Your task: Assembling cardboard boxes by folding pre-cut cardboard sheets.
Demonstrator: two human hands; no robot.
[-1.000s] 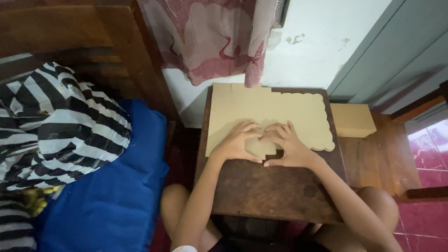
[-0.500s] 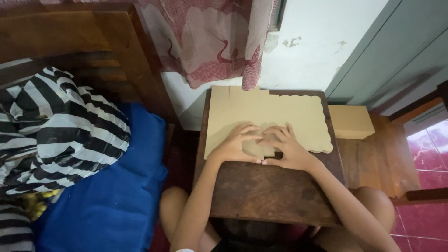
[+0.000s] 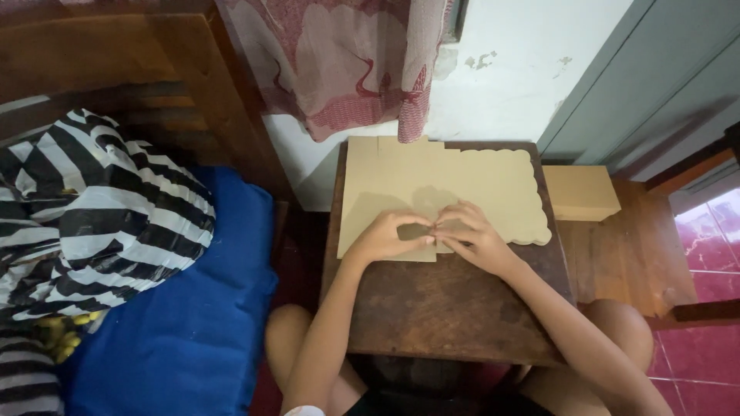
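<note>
A flat tan cardboard cut-out (image 3: 478, 181) with a scalloped right edge lies on a small dark wooden table (image 3: 455, 308). Both hands rest on the near edge of the cardboard, fingertips meeting in the middle. My left hand (image 3: 385, 235) presses and pinches a flap with curled fingers. My right hand (image 3: 474, 239) lies over the same flap, fingers pointing left. The part of the flap under the fingers is hidden.
A folded tan cardboard box (image 3: 580, 192) sits on a wooden ledge right of the table. A blue cushion (image 3: 193, 331) and black-and-white striped cloth (image 3: 92, 216) lie at left. A red patterned curtain (image 3: 347, 62) hangs above, against a white wall.
The view has shifted slightly. Both hands stay on the near flap; the fingers have drawn a little closer together.
</note>
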